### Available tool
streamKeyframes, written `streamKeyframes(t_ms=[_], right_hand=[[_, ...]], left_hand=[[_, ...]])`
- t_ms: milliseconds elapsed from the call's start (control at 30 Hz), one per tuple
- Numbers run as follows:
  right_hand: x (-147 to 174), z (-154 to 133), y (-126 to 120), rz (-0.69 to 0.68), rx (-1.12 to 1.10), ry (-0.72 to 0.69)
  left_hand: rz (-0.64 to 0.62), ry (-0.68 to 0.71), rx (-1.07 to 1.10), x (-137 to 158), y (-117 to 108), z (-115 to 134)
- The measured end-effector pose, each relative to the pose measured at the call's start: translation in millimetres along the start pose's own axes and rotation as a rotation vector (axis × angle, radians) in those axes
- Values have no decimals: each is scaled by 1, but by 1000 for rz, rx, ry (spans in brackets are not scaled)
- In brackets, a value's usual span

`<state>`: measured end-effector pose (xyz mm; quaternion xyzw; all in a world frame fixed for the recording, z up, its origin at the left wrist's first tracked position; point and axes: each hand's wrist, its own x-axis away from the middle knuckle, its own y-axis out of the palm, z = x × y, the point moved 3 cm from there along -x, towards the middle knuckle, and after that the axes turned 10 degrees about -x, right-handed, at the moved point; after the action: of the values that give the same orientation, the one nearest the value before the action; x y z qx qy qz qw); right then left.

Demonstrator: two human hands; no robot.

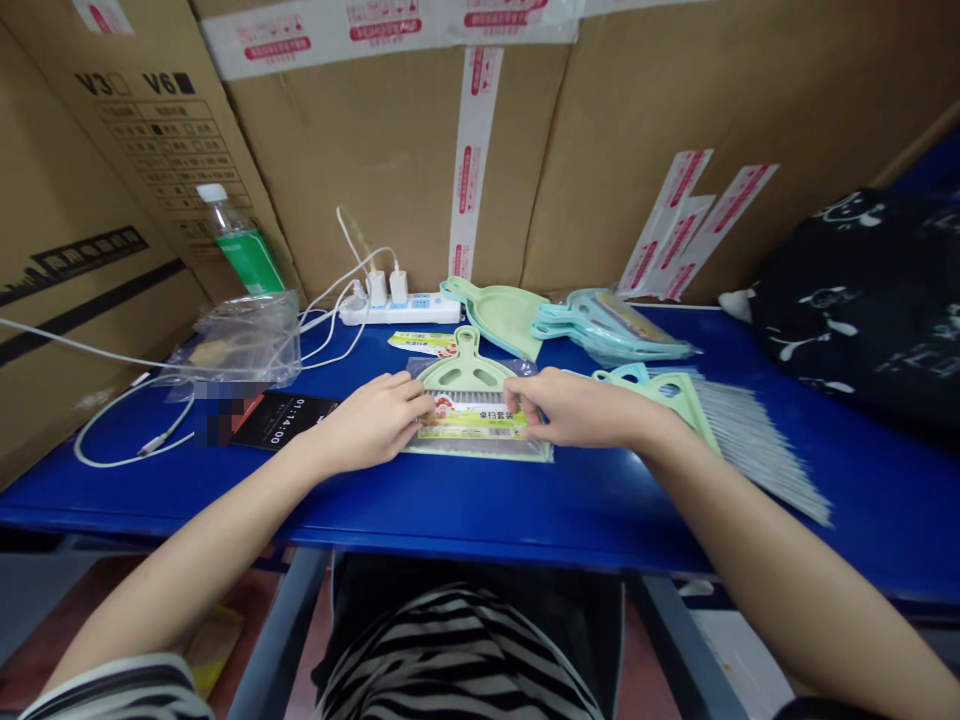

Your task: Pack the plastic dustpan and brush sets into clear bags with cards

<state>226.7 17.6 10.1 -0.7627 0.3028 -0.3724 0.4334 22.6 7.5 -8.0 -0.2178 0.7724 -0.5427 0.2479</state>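
Note:
A light green dustpan and brush set (466, 378) lies flat in a clear plastic bag, directly in front of me. Its grey bristles show above a yellow and white label card (472, 416). My left hand (379, 420) grips the bag's left edge with curled fingers. On the opposite edge, my right hand (574, 408) pinches the bag near the card's end. Behind the set are a loose green dustpan (502, 315), another label card (421, 343) and bagged blue dustpan sets (607, 325). Partly behind my right wrist lie green and blue brush handles (679, 400).
A stack of clear plastic bags (765, 440) is on the right, near a dark patterned bag (862, 310). To the left are a phone (281, 420), white cables, crumpled plastic (247, 340) and a bottle (247, 255). A power strip (405, 308) sits against the cardboard wall (390, 150).

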Motion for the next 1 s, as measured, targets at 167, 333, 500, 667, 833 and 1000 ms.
streamKeyframes(t_ms=[167,333,500,667,833,1000], right_hand=[[0,-1,0,-10,52,22],[0,-2,-1,-12,81,38],[0,-2,-3,8,117,73],[1,-2,-6,34,153,113],[3,0,-6,14,187,174],[4,-1,-6,-17,163,187]], left_hand=[[-19,-10,17,0,-1,0],[-79,-59,-16,0,1,-1],[-98,-72,-51,0,1,0],[-145,-112,-84,-1,-4,3],[-304,-282,-112,-2,-6,1],[-370,-325,-71,-2,-6,-1]])
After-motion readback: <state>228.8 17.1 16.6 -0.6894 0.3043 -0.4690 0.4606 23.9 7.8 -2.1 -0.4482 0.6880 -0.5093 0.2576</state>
